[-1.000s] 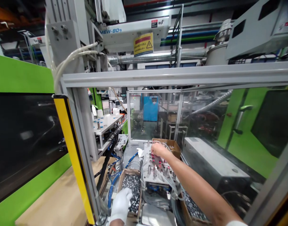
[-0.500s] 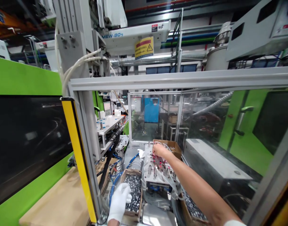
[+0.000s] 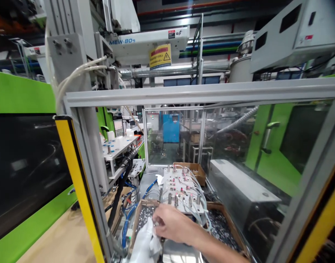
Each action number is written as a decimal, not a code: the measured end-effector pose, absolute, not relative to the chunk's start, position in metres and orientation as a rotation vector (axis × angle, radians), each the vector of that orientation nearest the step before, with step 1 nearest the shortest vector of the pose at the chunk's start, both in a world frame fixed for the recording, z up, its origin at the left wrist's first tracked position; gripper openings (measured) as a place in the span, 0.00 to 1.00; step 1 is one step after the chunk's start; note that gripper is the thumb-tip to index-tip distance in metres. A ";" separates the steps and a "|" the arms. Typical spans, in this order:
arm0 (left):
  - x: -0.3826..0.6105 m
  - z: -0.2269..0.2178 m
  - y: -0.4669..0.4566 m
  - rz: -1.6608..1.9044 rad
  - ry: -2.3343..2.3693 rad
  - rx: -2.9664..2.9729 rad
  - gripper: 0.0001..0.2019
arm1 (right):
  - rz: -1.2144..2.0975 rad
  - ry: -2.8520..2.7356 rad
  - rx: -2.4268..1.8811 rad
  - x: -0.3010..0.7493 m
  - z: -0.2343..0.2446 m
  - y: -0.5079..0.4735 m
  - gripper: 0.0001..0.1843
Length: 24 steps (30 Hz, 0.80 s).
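My left hand [image 3: 145, 239], in a white glove, is over the near part of a cardboard box [image 3: 133, 231] of small shiny metal parts [image 3: 145, 214]. Its fingers are curled; whatever lies in them is hidden. My bare right hand [image 3: 171, 223] meets it there, thumb and fingertips pinched together at the gloved fingers. Anything in that pinch is too small to make out. Just beyond stands a pale metal fixture plate [image 3: 165, 195] with upright pins, small fittings lit red and clear tubes.
Right of the fixture is another cardboard box [image 3: 233, 228] of dark metal rings, and behind it a third box [image 3: 202, 175]. Blue hoses [image 3: 126, 228] run along the left. A yellow-edged post [image 3: 78, 186] and a frame bar [image 3: 183, 93] border the opening. A grey housing [image 3: 238, 182] stands right.
My right hand has come back from the far part of the fixture to my left hand over the parts box. The camera view has shifted slightly.
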<state>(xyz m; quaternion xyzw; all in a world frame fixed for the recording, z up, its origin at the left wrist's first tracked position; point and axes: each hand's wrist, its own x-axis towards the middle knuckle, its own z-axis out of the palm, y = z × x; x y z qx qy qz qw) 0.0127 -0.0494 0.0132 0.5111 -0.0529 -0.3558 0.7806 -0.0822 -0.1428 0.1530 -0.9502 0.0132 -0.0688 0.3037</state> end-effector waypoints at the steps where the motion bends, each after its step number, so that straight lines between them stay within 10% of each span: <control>1: 0.011 0.011 -0.050 -0.805 -0.118 1.096 0.28 | -0.173 0.043 -2.507 -0.084 0.151 -0.144 0.05; 24: -0.003 -0.005 -0.033 -1.007 0.055 0.848 0.14 | -0.279 0.242 -2.939 -0.053 0.176 -0.256 0.14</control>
